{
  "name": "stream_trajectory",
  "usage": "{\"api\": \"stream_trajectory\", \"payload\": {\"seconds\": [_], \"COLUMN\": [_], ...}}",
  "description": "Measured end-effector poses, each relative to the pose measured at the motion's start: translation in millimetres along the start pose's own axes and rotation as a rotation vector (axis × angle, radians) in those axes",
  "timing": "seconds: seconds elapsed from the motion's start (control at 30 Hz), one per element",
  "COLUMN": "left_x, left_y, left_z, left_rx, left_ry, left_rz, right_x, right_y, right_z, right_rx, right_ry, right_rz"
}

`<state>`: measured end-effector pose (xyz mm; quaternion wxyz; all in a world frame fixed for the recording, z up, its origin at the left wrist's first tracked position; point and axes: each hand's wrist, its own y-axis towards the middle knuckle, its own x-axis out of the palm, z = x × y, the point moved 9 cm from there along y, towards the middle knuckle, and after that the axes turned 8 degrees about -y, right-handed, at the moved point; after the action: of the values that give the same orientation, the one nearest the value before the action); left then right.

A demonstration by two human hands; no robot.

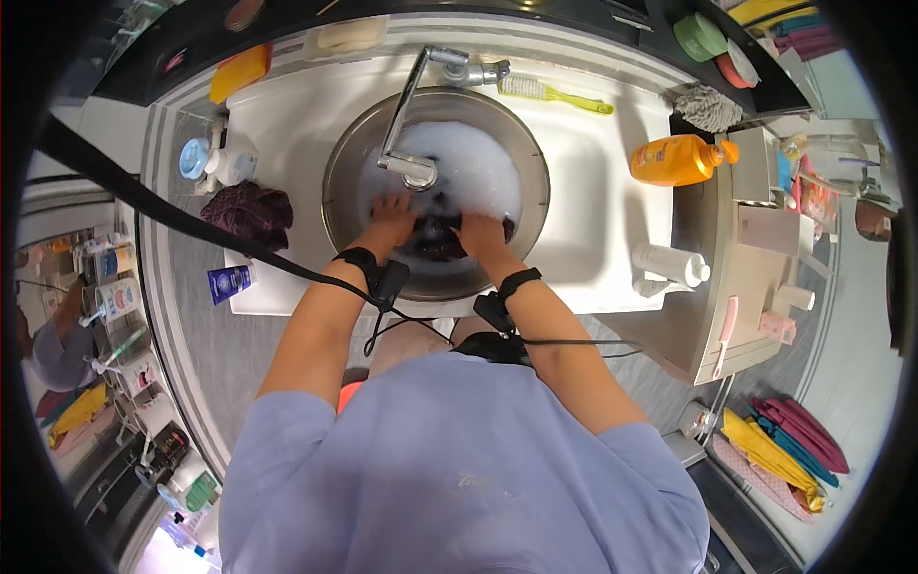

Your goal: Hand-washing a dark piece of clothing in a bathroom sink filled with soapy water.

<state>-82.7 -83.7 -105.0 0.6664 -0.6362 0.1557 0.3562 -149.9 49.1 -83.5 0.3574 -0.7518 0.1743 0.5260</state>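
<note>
A round stainless steel basin (536, 215) stands in the white sink, holding water topped with white suds (482, 154). Dark wet cloth (437, 240) shows through the suds at the near side. My left hand (393, 217) lies at the left of this cloth, its fingertips partly in the foam. At the cloth's right edge is my right hand (482, 234), thumb towards the middle and the other fingers hidden by suds. Whether either hand grips the cloth is not visible. Above the basin hangs the spout of a chrome faucet (414, 172).
A crumpled dark purple cloth (249, 215) and a blue tube (231, 283) lie left. A green-handled brush (556, 93) rests behind; an orange pump bottle (673, 160) and white bottle (667, 264) lie right. Black cables (215, 222) run from both wrist straps.
</note>
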Motion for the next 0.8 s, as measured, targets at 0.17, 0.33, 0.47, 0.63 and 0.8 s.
{"api": "stream_trajectory", "payload": {"seconds": [0.17, 0.33, 0.47, 0.63, 0.8], "left_x": [5.5, -8.1, -7.5, -29.6, -30.4], "left_y": [-17.5, -53.1, -70.5, -109.1, -115.3], "left_z": [-5.2, -10.8, 46.4, 85.6, 87.1], "left_rx": [0.056, -0.036, 0.188, 0.687, 0.909], "left_ry": [-0.162, -1.206, -1.965, -2.324, -2.527], "left_rz": [0.314, 0.634, 0.275, -0.139, -0.322], "right_x": [-51.2, -59.1, -78.4, -82.1, -94.5], "right_y": [-22.3, -32.6, -44.4, -46.6, -43.7], "right_z": [12.9, 7.6, -35.6, -16.2, -17.5], "right_rx": [0.091, 0.285, 0.119, 0.158, 0.185], "right_ry": [0.078, 0.929, 1.017, 1.238, 1.337], "right_rz": [0.455, 0.224, 0.27, 0.249, 0.291]}}
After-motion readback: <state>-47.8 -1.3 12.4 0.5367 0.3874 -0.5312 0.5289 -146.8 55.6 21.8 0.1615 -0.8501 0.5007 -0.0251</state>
